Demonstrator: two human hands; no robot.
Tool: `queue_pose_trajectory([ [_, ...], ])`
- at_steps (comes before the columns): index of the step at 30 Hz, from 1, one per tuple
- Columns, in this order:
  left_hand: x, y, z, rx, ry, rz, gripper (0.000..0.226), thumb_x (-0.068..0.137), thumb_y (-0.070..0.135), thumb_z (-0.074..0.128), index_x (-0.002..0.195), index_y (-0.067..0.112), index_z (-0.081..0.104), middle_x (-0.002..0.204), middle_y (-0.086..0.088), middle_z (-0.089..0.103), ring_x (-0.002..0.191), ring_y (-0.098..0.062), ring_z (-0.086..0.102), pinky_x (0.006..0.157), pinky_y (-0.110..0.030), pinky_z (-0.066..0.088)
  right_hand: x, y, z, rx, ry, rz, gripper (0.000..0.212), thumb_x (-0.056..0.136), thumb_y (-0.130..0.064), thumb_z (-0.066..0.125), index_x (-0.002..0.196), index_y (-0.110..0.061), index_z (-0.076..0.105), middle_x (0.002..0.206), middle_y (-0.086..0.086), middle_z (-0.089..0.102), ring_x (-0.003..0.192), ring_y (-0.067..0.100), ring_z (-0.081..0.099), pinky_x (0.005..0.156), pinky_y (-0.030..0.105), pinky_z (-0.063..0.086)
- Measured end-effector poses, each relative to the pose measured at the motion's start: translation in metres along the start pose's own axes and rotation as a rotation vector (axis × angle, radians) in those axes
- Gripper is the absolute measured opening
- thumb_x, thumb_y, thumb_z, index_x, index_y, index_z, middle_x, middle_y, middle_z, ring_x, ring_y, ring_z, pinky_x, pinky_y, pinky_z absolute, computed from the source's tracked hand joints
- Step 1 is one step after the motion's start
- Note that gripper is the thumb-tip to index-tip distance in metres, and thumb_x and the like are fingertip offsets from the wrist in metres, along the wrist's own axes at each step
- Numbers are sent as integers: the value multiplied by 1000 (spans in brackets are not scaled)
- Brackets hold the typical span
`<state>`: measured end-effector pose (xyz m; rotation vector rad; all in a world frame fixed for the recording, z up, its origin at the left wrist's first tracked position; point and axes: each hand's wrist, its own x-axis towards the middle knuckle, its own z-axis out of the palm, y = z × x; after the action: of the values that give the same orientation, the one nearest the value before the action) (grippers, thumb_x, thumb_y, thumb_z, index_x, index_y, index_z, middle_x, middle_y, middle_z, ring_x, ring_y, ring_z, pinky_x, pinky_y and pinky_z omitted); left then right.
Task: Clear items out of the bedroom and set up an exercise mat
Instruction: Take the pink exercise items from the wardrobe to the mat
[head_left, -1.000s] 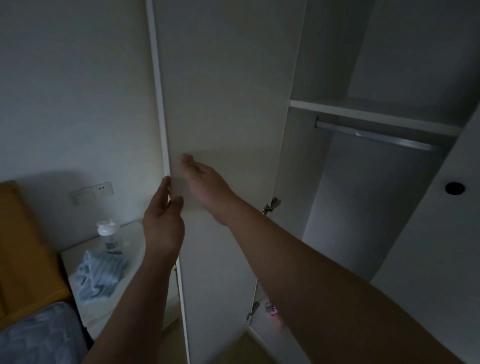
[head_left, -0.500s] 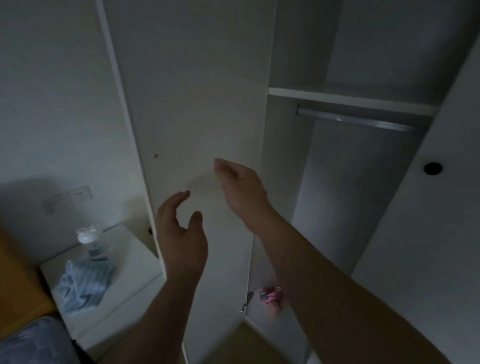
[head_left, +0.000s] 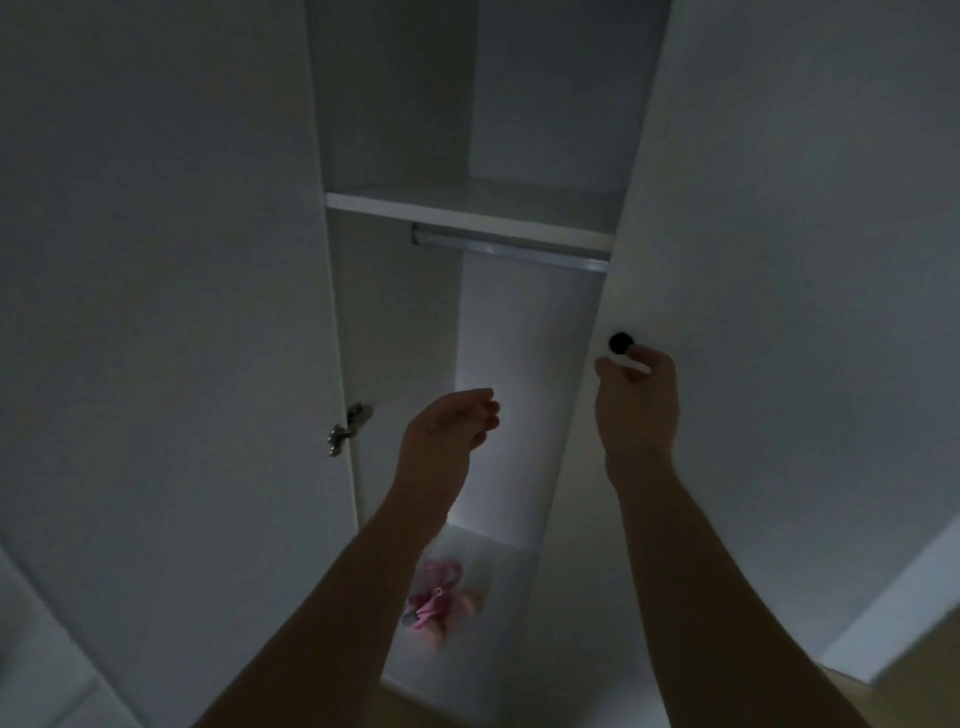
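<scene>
A white wardrobe stands in front of me, its left door (head_left: 182, 364) swung open and its right door (head_left: 779, 312) closed. My right hand (head_left: 636, 405) is raised to the right door, thumb and forefinger curled just under its small black knob (head_left: 621, 342), which stays uncovered. My left hand (head_left: 449, 431) hovers in front of the open compartment, fingers loosely bent, holding nothing. A small pink bundle (head_left: 436, 597) lies on the wardrobe floor, partly hidden behind my left forearm. No exercise mat is in view.
Inside are a white shelf (head_left: 467, 213) and a metal hanging rail (head_left: 509, 249) beneath it. A metal hinge (head_left: 348, 428) sticks out on the left door. Wooden floor (head_left: 924, 670) shows at the bottom right. The room is dim.
My view swung right, away from the nightstand. Both hands left the left door; my right hand rose to the right door's knob and my left moved before the open compartment.
</scene>
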<state>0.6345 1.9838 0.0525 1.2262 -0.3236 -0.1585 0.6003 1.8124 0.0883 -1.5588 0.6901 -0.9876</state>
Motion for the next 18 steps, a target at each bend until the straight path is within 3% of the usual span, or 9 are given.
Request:
queue_pose_trajectory([
  [5, 29, 6, 43, 14, -86, -6, 25, 101, 5, 48, 120, 5, 65, 116, -16, 68, 107, -29, 65, 100, -39, 48, 24, -8, -11, -133, -97, -69, 37, 90, -31, 65, 125, -23, 55, 110, -4, 65, 100, 19, 61, 91, 34, 48],
  [9, 47, 9, 60, 38, -161, -12, 24, 103, 14, 49, 121, 10, 66, 118, -11, 69, 112, -28, 65, 104, -39, 48, 31, -14, -3, -242, -128, -130, 33, 95, -30, 60, 127, -21, 60, 108, -7, 62, 97, 12, 57, 85, 24, 40],
  [11, 57, 8, 65, 68, -215, -17, 21, 102, 17, 51, 114, 19, 68, 114, -5, 71, 110, -23, 66, 105, -40, 48, 31, -17, 2, -274, -96, -135, 26, 97, -28, 56, 121, -20, 64, 107, -4, 66, 94, 14, 59, 80, 23, 40],
  [14, 72, 5, 71, 117, -287, -5, 14, 96, 29, 57, 104, 32, 68, 108, 4, 71, 106, -19, 66, 104, -41, 49, 30, -12, 6, -283, -41, -136, 22, 96, -28, 56, 111, -20, 69, 103, 2, 72, 94, 22, 66, 83, 31, 51],
  [18, 80, -2, 75, 98, -392, -17, 17, 95, 35, 56, 104, 27, 68, 110, -2, 68, 103, -20, 61, 103, -45, 46, 9, -15, -3, -155, 21, -103, 11, 90, -25, 64, 92, -23, 74, 83, 1, 74, 79, 19, 69, 78, 36, 57],
])
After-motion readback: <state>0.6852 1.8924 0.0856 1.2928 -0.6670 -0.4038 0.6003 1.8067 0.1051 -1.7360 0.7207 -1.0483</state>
